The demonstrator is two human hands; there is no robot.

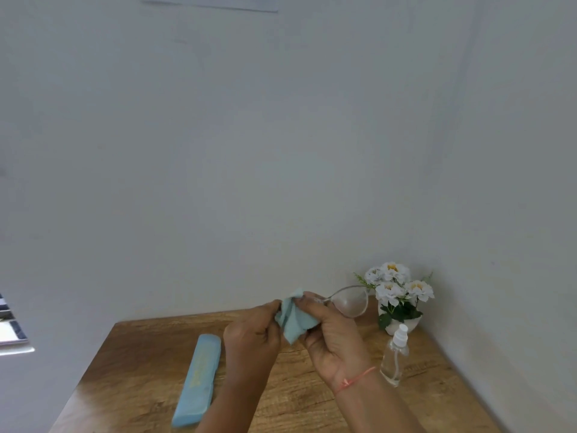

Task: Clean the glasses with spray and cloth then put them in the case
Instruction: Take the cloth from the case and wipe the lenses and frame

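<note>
Both hands are raised above the wooden table [131,364]. My left hand [253,335] pinches a light blue cloth [293,320] bunched around one side of the glasses. My right hand [334,335] holds the cloth too, and the glasses [351,303] near the bridge; one clear lens sticks out to the right. The other lens is hidden in the cloth. A long light blue case [198,379] lies shut on the table left of my hands. A clear spray bottle [395,354] with a white nozzle stands to the right.
A white pot of white flowers [396,295] stands in the back right corner, just behind the spray bottle. Pale walls close the table in at the back and right. The table's left edge runs diagonally past the case.
</note>
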